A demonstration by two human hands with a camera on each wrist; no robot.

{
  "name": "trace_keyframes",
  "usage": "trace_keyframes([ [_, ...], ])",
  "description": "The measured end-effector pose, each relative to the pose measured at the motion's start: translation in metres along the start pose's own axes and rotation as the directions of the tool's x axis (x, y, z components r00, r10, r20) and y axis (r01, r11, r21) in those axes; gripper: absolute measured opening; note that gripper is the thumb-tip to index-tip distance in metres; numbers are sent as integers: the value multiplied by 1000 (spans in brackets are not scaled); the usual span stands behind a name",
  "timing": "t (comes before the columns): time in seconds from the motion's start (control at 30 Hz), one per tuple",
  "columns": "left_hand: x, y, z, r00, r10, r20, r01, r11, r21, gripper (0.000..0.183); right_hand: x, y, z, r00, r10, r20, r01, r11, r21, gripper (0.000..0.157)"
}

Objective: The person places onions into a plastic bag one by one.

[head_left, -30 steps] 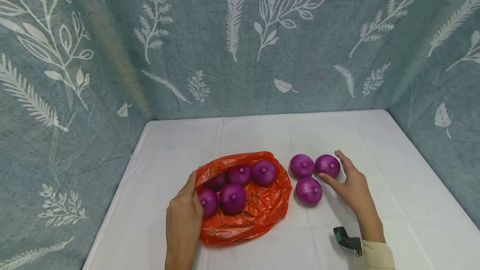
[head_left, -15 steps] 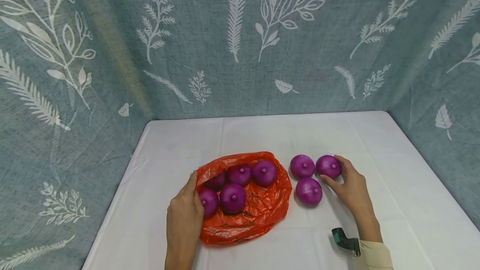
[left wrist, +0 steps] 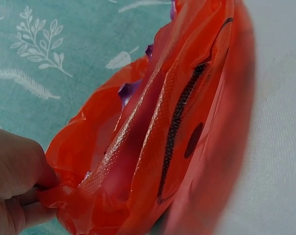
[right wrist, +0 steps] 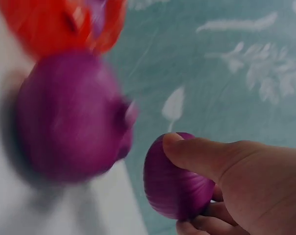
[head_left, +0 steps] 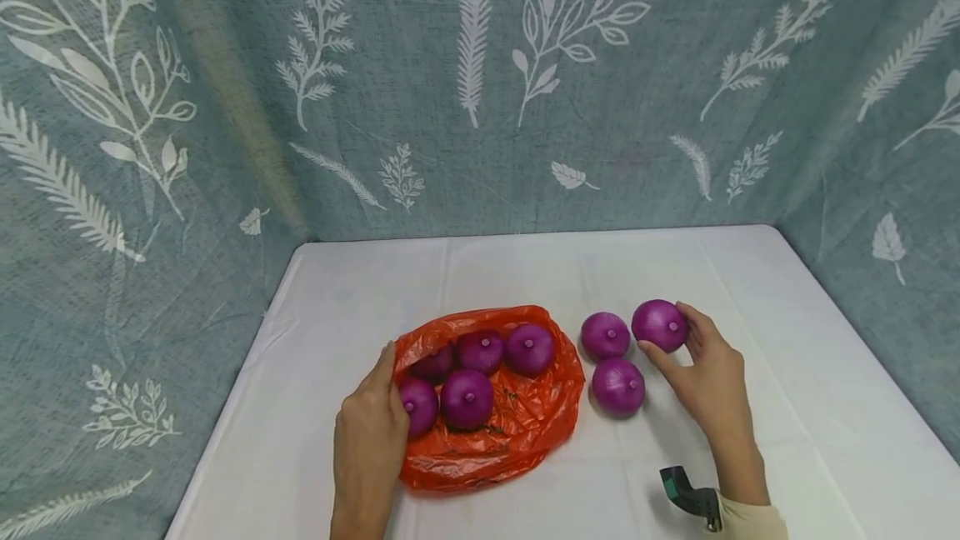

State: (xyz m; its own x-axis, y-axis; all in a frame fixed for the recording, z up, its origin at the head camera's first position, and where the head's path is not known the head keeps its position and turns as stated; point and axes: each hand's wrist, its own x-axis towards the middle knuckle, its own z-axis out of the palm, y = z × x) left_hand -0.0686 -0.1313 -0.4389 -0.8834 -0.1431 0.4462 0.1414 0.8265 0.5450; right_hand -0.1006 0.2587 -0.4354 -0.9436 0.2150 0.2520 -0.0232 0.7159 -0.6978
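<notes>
A red plastic bag [head_left: 517, 419] lies with its mouth spread, and several purple onions [head_left: 467, 399] sit inside. My left hand [head_left: 369, 436] grips the bag's left rim; in the left wrist view its fingers pinch the red plastic [left wrist: 104, 196]. With thumb and fingers around it, my right hand [head_left: 708, 377] holds an onion [head_left: 657, 325] that appears raised slightly off the table. The right wrist view shows the thumb across this ridged onion [right wrist: 175, 188]. Two loose onions lie between the bag and that hand: a rear one [head_left: 604, 336] and a front one [head_left: 618, 387].
A white cloth covers the table [head_left: 360, 282]. Behind and at both sides hangs a green-grey curtain [head_left: 420, 90] with white leaf prints. A small black device [head_left: 686, 497] is strapped at my right wrist, beside the pale sleeve [head_left: 752, 521].
The right hand's fingers have closed around the far right onion and lifted it slightly. The left hand has kept its hold on the bag. The two loose onions have stayed in place.
</notes>
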Motion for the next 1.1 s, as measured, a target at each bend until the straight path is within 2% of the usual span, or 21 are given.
trace_keyframes([
  [0.33,0,0,1,1000,-3,-6,3,1000,-1,43,-19,-54,5,996,-91,12,89,991,104,81],
  [0.5,-1,0,2,1000,-14,-5,14,1000,13,44,-29,-69,13,992,-119,32,114,984,140,82],
  [0.77,-2,0,2,1000,-3,3,2,1000,9,44,-45,-87,36,984,-148,94,136,983,126,82],
  [0.97,-1,1,2,1000,19,-11,-19,1000,0,43,-56,-99,61,975,-87,205,75,995,66,82],
  [1.1,-1,1,3,1000,18,-9,-18,1000,2,44,-61,-100,77,960,-57,272,52,998,28,79],
])
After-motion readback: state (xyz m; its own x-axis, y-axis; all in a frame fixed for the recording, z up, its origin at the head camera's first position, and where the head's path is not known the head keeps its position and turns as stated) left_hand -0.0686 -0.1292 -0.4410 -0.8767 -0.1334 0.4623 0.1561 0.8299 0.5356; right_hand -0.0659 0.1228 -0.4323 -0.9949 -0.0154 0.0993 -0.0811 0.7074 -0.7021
